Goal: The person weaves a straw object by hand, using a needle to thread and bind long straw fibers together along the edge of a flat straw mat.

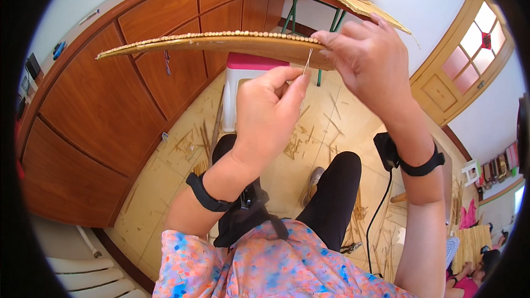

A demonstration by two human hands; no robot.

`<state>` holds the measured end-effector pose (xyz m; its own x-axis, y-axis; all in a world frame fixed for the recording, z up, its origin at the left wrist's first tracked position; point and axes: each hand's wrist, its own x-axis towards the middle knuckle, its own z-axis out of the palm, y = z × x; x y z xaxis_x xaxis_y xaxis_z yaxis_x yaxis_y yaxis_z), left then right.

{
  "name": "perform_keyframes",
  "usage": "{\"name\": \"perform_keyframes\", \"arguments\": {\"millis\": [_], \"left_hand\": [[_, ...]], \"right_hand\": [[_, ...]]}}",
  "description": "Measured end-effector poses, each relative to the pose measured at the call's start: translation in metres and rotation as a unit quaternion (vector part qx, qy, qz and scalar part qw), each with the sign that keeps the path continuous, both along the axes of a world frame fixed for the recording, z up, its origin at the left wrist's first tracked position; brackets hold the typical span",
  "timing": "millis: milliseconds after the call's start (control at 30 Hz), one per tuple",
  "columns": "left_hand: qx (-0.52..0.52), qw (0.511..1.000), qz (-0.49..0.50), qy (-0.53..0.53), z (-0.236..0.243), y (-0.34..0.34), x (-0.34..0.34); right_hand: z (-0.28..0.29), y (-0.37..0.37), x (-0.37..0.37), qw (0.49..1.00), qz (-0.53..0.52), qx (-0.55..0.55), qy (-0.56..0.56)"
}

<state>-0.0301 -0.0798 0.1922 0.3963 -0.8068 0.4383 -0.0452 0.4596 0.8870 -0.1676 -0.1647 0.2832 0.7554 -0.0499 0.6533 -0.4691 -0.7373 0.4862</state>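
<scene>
A flat mat of straw-coloured stalks (210,40) is held up edge-on, its round cut ends in a long row along the top. My right hand (364,58) is closed on the mat's right end. Below it, my left hand (268,113) has its thumb and fingers pinched on a pale thread (308,59) that runs up to the mat's edge near my right fingers.
A pink-topped stool (233,91) stands behind my left hand. Wooden cabinets (88,110) curve along the left; a counter at the back holds another straw mat (356,1). Stalk scraps litter the tiled floor (165,182). A co-worker (472,281) works at the lower right, near a door (441,88).
</scene>
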Motion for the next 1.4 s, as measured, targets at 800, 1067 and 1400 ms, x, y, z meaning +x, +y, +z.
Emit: {"name": "perform_keyframes", "arguments": {"millis": [800, 1067, 1400], "left_hand": [[0.255, 0.940, -0.187, 0.126, -0.265, 0.078, -0.041], [0.228, 0.947, -0.201, 0.104, -0.273, 0.071, -0.047], [0.228, 0.960, -0.163, 0.019, -0.266, 0.067, -0.042]], "right_hand": [[-0.259, 0.123, -0.076, 0.950, -0.100, 0.291, -0.060], [-0.288, 0.120, -0.078, 0.356, -0.079, 0.882, -0.298], [-0.279, 0.091, -0.049, 0.205, -0.040, 0.875, -0.437]]}}
